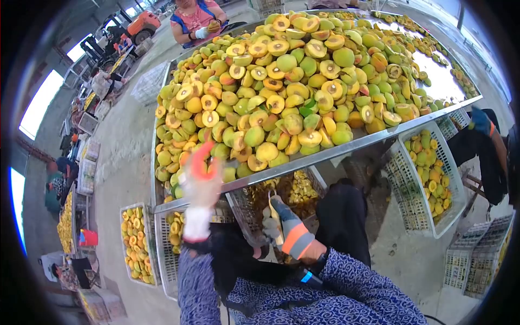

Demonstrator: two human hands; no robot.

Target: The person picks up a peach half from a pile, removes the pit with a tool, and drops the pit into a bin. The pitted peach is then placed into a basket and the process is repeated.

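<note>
A heap of green-yellow peaches (271,92), many cut in half with the stones showing, covers the metal-edged table (325,157) in front of me. My left hand (203,176), in a glove with red fingertips, is blurred by motion over the table's near left edge; its fingers look apart, with no fruit visible between them. Below the edge, my right hand (290,227), in a grey and orange glove, grips a looped pitting tool (275,219) by its pale handle. The tool's metal loop points up over a crate (246,216) holding yellow-brown pieces.
Crates of peach halves stand at the left (138,244) and right (430,173). Stacked crates (476,257) sit further right. One person (197,21) works across the table, and a gloved hand (481,120) shows at the right. Other workers and an orange forklift (143,24) are behind.
</note>
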